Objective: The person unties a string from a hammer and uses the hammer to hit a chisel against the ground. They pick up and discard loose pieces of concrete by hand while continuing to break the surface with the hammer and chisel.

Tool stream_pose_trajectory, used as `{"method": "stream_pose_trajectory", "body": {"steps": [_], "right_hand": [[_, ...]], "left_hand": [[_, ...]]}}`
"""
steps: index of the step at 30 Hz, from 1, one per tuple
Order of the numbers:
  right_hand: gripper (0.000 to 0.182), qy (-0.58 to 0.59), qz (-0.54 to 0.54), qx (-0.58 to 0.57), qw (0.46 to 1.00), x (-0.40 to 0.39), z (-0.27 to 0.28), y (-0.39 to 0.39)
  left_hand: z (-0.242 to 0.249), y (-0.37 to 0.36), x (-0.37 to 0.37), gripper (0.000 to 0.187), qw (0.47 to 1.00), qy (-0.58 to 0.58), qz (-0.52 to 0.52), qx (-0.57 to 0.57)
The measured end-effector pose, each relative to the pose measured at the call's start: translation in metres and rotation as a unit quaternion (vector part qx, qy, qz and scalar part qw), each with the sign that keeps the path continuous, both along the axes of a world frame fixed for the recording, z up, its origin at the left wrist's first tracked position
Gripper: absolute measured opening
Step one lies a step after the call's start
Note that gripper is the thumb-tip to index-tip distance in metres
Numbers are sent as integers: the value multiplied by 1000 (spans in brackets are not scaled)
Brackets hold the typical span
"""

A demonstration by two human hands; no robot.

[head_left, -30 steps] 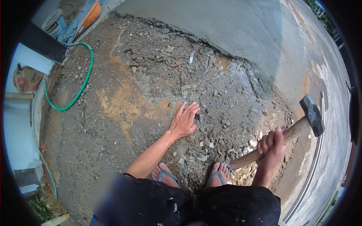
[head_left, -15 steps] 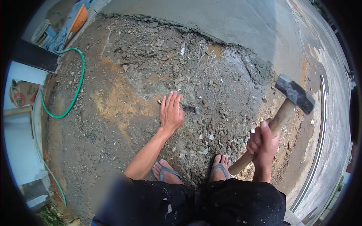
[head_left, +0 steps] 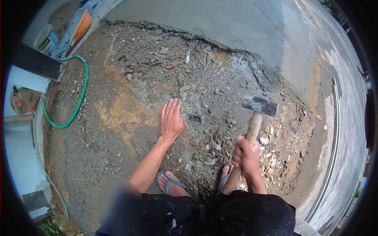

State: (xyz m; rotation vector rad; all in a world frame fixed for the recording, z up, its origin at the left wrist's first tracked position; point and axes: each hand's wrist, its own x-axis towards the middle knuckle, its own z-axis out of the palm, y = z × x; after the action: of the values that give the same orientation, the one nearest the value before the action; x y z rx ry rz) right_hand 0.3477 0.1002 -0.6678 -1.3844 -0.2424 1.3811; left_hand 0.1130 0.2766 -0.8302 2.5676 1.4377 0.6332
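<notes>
Hammer (head_left: 260, 106): gripped mid-handle in right hand (head_left: 247, 155), best swung clear of open left hand (head_left: 171, 124), which is beside dark block (head_left: 196, 118).

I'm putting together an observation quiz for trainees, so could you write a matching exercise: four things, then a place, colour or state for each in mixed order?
1. Hammer
2. Hose
3. Left hand
4. Sack

A. Brown with red print
B. Fingers extended, holding nothing
C. Green, curving over the ground
D. Gripped by its wooden handle in the right hand

Right pairs: 1-D, 2-C, 3-B, 4-A
</notes>
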Motion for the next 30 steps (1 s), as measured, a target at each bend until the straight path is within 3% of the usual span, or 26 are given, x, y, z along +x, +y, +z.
{"method": "stream_pose_trajectory", "body": {"steps": [3,4,6,8,9,10,11,14,16,19,20,21,23,25,26,27,28,30], "right_hand": [[21,-91,-140,203,965,30,61,16],[21,-88,-162,287,940,34,66,21],[21,-64,-210,345,913,21,34,26],[21,-51,-173,272,945,-38,-54,13],[23,-127,-52,88,987,-71,-95,-6],[24,-320,165,1,933,-80,-154,-15],[27,-59,125,-97,986,-81,-119,-8],[27,5,129,-79,989,-22,-56,1],[25,-29,76,-30,996,0,1,9],[23,-105,-66,171,977,31,73,22],[24,-107,-107,243,958,37,84,28],[24,-107,-105,239,959,35,79,32],[24,-93,-183,339,918,16,48,39],[22,-54,-173,215,960,-49,-39,25],[22,-87,-14,24,996,-70,-85,3],[24,-91,65,-39,993,-69,-106,-8],[26,-94,141,-104,980,-64,-104,-7],[23,-8,132,-117,984,-18,-75,-8]], "left_hand": [[-1,-12,-2,58,1000,-14,2,3],[-1,-11,-2,58,1000,-13,4,1],[1,-13,-2,58,1000,-15,7,-12],[-2,-12,-5,56,1000,-17,5,-8],[-4,-12,-4,54,1000,-19,4,-2],[-3,-12,-2,54,1000,-20,2,6],[-2,-15,-2,52,1000,-15,9,-3],[-7,-22,-7,50,1000,-5,9,-17],[-3,2,1,50,1000,-14,7,8],[-4,-12,-4,50,1000,-10,11,-11],[-3,-9,-2,50,1000,-11,13,-12],[-3,-9,-2,50,1000,-13,15,-17],[-3,-13,-4,50,999,-14,16,-24],[-3,-11,-3,49,1000,-15,15,-19],[-2,-11,-1,49,1000,-18,14,-10],[-1,-12,-2,48,1000,-19,17,-16],[1,-10,-2,48,999,-18,20,-23],[1,-6,-1,48,999,-21,20,-16]]}}
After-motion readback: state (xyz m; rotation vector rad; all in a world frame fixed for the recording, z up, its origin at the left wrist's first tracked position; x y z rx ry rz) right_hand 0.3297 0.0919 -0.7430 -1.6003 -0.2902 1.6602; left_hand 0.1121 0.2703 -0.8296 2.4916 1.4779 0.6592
